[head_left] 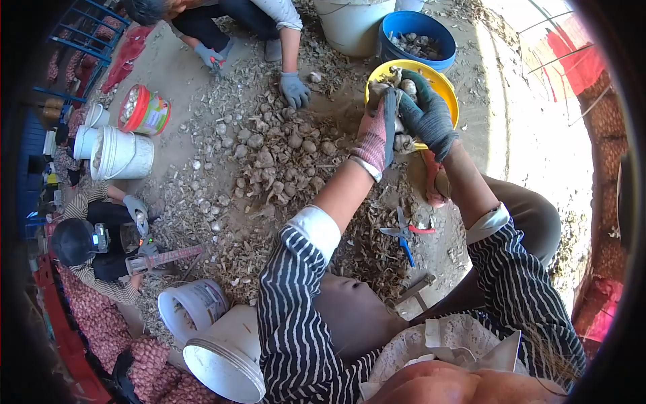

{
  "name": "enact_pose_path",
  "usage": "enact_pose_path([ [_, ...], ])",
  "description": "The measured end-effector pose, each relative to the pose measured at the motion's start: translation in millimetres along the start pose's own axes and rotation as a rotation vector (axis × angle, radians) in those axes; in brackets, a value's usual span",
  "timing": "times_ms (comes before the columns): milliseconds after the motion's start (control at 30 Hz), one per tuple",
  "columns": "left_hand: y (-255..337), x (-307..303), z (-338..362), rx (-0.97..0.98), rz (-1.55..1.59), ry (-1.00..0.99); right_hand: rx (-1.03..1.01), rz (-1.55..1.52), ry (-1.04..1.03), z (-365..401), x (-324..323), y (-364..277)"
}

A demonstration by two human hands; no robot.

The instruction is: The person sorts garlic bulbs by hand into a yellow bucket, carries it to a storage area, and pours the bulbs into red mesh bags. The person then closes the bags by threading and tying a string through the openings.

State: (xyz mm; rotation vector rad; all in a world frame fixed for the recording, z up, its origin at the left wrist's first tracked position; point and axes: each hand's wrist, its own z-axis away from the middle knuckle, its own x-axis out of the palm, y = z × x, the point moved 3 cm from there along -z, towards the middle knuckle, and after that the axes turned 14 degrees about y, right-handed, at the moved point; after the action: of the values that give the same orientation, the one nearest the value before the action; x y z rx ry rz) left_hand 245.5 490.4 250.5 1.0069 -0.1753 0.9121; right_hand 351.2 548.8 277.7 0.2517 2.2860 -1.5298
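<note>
Over the yellow bucket [449, 91], my left hand [378, 128], in a pink and grey glove, is closed around garlic bulbs. My right hand [431, 114], in a dark grey glove, curls its fingers round garlic [408, 87] beside it, close against the left. Another bulb [404, 143] shows just below the two hands. Dry leaves partly hide the fingertips. On the ground below my forearms lie pruning shears [406, 236] with one red and one blue handle, blades apart. A heap of garlic bulbs [289, 148] spreads to the left of my hands.
Behind the yellow bucket stand a blue bucket [387, 50] with garlic and a white bucket [353, 27]. A co-worker's gloved hand [294, 89] touches the heap's far edge. Another co-worker [101, 236] sits at left, near white buckets [128, 155] and a red bucket [156, 113].
</note>
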Motion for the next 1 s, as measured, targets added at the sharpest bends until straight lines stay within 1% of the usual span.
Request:
enact_pose_path([
  [33, 2, 17, -9, -0.13, -0.032, -0.071, 0.031, 0.102, -0.022, -14, -10, 11],
  [67, 5, 34, -3, -0.092, -0.02, 0.039, 0.007, 0.379, -0.106, -24, -18, 28],
  [100, -2, 35, -17, -0.09, -0.08, 0.07, -0.032, 0.466, -0.194, -29, -22, 52],
  [167, -15, 17, -20, 0.193, -0.38, 0.058, 0.207, 0.592, -0.166, -28, -36, 63],
  [200, -16, 9, -6, 0.058, -0.331, 0.084, 0.22, 0.591, -0.18, -23, -37, 64],
  [233, -12, -6, 9, -0.086, -0.273, 0.113, 0.071, 0.528, -0.143, -17, -33, 54],
  [267, -14, -31, 13, -0.135, -0.24, -0.012, -0.067, 0.465, -0.12, -5, -28, 45],
  [300, -12, -58, 25, -0.159, -0.284, 0.03, -0.053, 0.311, -0.155, 3, -18, 34],
  [367, -13, -136, 36, -0.17, -0.238, 0.098, -0.194, 0.201, -0.189, 18, 4, 16],
  [400, -15, -176, 49, -0.113, -0.272, 0.221, -0.223, 0.181, -0.232, 22, 13, 6],
  [433, -20, -221, 60, -0.079, -0.192, 0.381, -0.249, 0.165, -0.273, 26, 21, -3],
  [467, -38, -284, 68, -0.028, -0.175, 0.523, -0.236, 0.161, -0.319, 29, 32, -9],
  [500, -58, -330, 83, -0.065, -0.158, 0.75, -0.233, 0.157, -0.337, 29, 46, -12],
  [533, -82, -378, 101, -0.102, -0.139, 0.971, -0.138, 0.025, -0.395, 30, 61, -14],
  [567, -135, -477, 107, -0.185, -0.276, 1.028, -0.039, -0.103, -0.454, 32, 77, -19],
  [600, -184, -567, 114, -0.278, -0.407, 1.076, -0.128, -0.175, -0.361, 33, 91, -36],
  [633, -204, -571, 139, -0.294, -0.393, 1.087, -0.122, -0.174, -0.384, 34, 103, -53],
  [700, -215, -538, 177, 0.044, -0.513, 1.076, 0.022, -0.403, -0.448, 38, 123, -84],
  [733, -221, -531, 185, 0.028, -0.5, 1.088, 0.043, -0.431, -0.451, 43, 136, -90],
  [767, -229, -527, 190, 0.077, -0.537, 1.076, 0.044, -0.427, -0.475, 52, 154, -81],
  [800, -228, -514, 194, 0.125, -0.57, 1.062, 0.026, -0.404, -0.456, 63, 175, -63],
  [833, -210, -487, 195, 0.11, -0.55, 1.074, 0.008, -0.378, -0.438, 72, 190, -52],
  [867, -181, -457, 193, 0.294, -0.713, 1.024, 0.24, -0.47, -0.497, 83, 195, -68],
  [900, -163, -440, 189, 0.477, -0.877, 0.961, 0.253, -0.461, -0.52, 96, 208, -57],
  [967, -147, -431, 172, 0.544, -1.147, 0.847, 0.03, -0.389, -0.651, 124, 237, -33],
  [1000, -139, -428, 163, 0.532, -1.144, 0.853, 0.045, -0.197, -0.733, 141, 245, -34],
])
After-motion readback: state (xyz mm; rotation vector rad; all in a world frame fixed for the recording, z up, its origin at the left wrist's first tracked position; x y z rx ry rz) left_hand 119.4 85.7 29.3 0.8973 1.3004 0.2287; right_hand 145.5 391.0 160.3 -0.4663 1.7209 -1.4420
